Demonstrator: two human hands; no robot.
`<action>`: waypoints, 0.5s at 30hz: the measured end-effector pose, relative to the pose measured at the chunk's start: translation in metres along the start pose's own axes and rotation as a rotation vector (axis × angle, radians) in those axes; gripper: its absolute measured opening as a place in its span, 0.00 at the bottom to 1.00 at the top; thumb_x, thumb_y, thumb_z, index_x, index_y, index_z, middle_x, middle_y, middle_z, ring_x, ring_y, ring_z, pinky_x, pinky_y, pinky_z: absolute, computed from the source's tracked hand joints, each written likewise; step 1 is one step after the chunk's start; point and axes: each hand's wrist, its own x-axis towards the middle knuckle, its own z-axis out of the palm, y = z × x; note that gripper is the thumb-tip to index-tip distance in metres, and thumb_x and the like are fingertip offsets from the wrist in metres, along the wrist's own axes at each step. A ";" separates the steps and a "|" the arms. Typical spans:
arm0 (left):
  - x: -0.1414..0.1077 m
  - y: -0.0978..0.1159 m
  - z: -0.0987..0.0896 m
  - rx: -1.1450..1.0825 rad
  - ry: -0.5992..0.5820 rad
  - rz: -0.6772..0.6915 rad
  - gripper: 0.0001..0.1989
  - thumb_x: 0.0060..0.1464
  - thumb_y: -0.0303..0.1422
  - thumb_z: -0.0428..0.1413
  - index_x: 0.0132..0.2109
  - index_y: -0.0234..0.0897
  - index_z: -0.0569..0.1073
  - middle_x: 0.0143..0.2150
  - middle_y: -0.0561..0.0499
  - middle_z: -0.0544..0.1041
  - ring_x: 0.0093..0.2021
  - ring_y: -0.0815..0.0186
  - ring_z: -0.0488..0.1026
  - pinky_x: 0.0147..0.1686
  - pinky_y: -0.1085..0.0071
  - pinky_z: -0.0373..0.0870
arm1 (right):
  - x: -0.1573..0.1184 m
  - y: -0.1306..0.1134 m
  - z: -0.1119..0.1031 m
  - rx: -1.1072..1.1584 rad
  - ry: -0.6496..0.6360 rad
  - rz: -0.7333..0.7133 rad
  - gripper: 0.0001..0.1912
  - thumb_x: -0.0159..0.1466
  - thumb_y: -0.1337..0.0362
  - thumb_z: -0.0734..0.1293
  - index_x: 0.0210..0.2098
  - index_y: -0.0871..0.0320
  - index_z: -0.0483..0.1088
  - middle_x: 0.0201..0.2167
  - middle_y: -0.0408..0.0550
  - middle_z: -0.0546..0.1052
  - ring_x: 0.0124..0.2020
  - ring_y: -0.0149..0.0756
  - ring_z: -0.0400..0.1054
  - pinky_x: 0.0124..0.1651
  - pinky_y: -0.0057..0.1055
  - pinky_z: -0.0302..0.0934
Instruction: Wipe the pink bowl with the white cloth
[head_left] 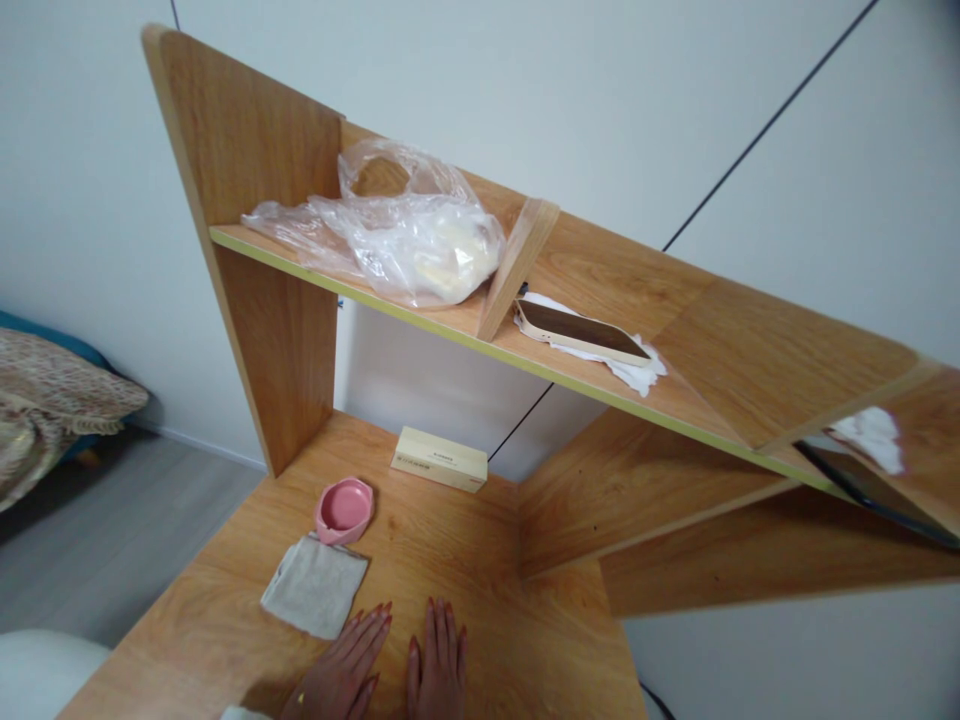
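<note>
My left hand (341, 665) lies flat on the wooden desk (442, 545), fingers stretched out, with nothing in it. Close beside its fingertips is a folded grey cloth (315, 585). Palm down to the right of it, my right hand (439, 660) rests on the same desktop with its fingers extended and holds nothing. A pink faceted ashtray-like dish (345, 510) stands just behind the cloth, touching or nearly touching it. Toward the back of the desk sits a long cream box (439, 460) with small print on its front.
Above the desk runs a wooden shelf (360, 293). On it are a clear plastic bag (420, 240) with something pale inside, a phone-like device (581, 330) on white tissue, and a dark flat object (874, 490) near the right edge. A patterned blanket (60, 390) lies at left.
</note>
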 end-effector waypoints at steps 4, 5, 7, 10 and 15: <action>-0.001 -0.001 0.001 0.009 -0.018 0.009 0.35 0.57 0.25 0.44 0.69 0.36 0.41 0.64 0.46 0.65 0.60 0.63 0.65 0.59 0.66 0.62 | 0.001 -0.002 -0.004 0.015 -0.031 0.002 0.26 0.69 0.56 0.47 0.59 0.54 0.64 0.55 0.50 0.71 0.60 0.43 0.60 0.63 0.52 0.48; -0.001 -0.001 0.001 0.014 -0.021 0.013 0.35 0.57 0.25 0.44 0.69 0.36 0.41 0.64 0.46 0.65 0.60 0.63 0.65 0.59 0.66 0.62 | 0.002 -0.002 -0.004 0.015 -0.044 0.002 0.26 0.69 0.56 0.47 0.58 0.55 0.65 0.55 0.51 0.71 0.61 0.44 0.59 0.63 0.52 0.47; -0.001 -0.001 0.000 0.025 -0.030 0.014 0.36 0.56 0.24 0.44 0.69 0.36 0.41 0.64 0.46 0.64 0.60 0.63 0.65 0.59 0.66 0.62 | 0.002 -0.002 -0.005 0.009 -0.065 0.005 0.26 0.69 0.56 0.48 0.58 0.55 0.65 0.55 0.52 0.71 0.61 0.45 0.59 0.64 0.52 0.46; 0.000 0.000 -0.001 0.041 -0.040 0.003 0.38 0.54 0.22 0.43 0.69 0.35 0.39 0.64 0.46 0.64 0.60 0.63 0.65 0.59 0.66 0.62 | 0.002 -0.002 -0.005 0.014 -0.065 0.003 0.25 0.69 0.56 0.49 0.57 0.56 0.67 0.54 0.52 0.72 0.61 0.45 0.59 0.64 0.52 0.46; 0.000 0.001 -0.002 0.027 -0.034 -0.010 0.37 0.56 0.22 0.45 0.69 0.37 0.40 0.64 0.47 0.64 0.61 0.62 0.65 0.60 0.65 0.62 | 0.002 -0.004 -0.007 0.041 -0.057 0.005 0.24 0.69 0.56 0.50 0.58 0.55 0.65 0.55 0.51 0.71 0.61 0.45 0.59 0.64 0.52 0.47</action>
